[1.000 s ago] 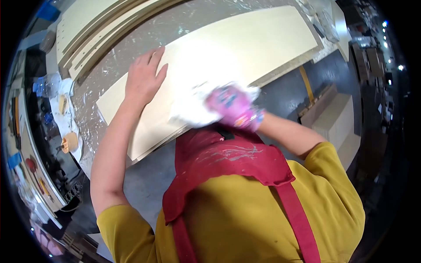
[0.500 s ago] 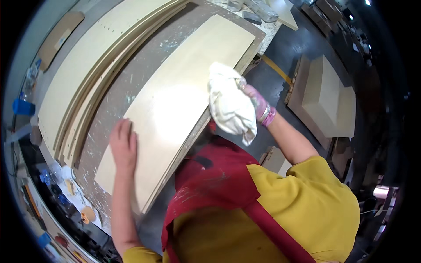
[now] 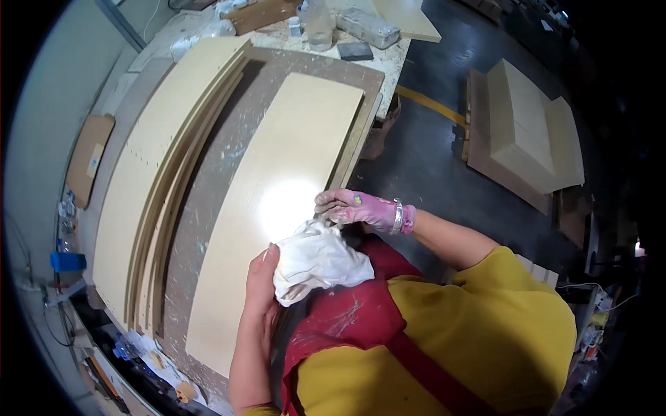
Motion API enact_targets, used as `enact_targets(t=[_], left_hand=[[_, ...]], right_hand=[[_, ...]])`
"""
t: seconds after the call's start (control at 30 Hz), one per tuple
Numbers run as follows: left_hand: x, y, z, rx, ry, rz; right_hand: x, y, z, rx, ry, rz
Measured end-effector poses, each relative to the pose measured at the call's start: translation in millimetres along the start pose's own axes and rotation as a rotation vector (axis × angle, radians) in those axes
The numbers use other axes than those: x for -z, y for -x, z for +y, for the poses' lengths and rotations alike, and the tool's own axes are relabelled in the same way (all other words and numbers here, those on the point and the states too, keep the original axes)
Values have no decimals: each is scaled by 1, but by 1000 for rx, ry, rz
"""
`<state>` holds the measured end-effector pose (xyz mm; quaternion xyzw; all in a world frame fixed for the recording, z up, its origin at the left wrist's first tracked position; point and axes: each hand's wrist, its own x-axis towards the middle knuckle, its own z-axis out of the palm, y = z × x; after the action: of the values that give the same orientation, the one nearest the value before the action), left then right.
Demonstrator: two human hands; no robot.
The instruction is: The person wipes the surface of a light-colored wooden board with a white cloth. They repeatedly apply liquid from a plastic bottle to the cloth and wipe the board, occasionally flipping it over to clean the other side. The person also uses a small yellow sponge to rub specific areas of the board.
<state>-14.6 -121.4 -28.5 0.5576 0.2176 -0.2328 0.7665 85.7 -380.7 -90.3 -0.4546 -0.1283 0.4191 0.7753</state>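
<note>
Two hands and a white cloth (image 3: 320,260) at the near edge of a pale board. The cloth is bunched in loose folds between the hands, in front of the red apron (image 3: 347,315) and overlapping the right-hand edge of the board as seen from above. The left hand (image 3: 261,288), bare, closes on the cloth's left side; its thumb lies along the upper border, and its fingers are largely hidden by the fabric. The right hand (image 3: 366,210), in a pink glove, lies at the cloth's upper end with fingers loosely bent and pointing left; whether they grip the fabric cannot be told. A metallic band (image 3: 398,216) encircles the gloved wrist.

The pale board (image 3: 277,152) lies flat, its surface marked by a bright reflection just beyond the cloth. Beneath it is the paint-flecked worktop (image 3: 232,149). To the left, a stack of curved panels (image 3: 156,149) stands apart from the board, a strip of worktop showing between them. At the far end are a clear bottle (image 3: 319,31) and a dark grey block (image 3: 355,51). To the right, a yellow stripe (image 3: 430,105) crosses the floor (image 3: 416,156) toward pale cartons (image 3: 524,132).
</note>
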Motion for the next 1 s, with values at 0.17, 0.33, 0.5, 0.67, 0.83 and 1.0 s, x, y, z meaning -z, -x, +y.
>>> enact_targets(t=[0.17,0.33,0.5,0.67,0.83,1.0], left_hand=[[-77,-54,52,21,398,-73],[-135,-124,105,-59,260,-113],[-156,-195,142,-261,-244,8],[-195,-270,129,-413,-561,144],[-183,-317,162,-633,-751,60],[-147,-367,226,-580,-734,113]], right_hand=[[30,-20,-13,-101,-281,-249],[86,-7,-57,-229,-1064,-616],[182,-13,-126,81,-777,48],[210,-32,-145,205,-867,56],[211,-28,-208,285,-706,196],[239,-64,-362,791,220,390]])
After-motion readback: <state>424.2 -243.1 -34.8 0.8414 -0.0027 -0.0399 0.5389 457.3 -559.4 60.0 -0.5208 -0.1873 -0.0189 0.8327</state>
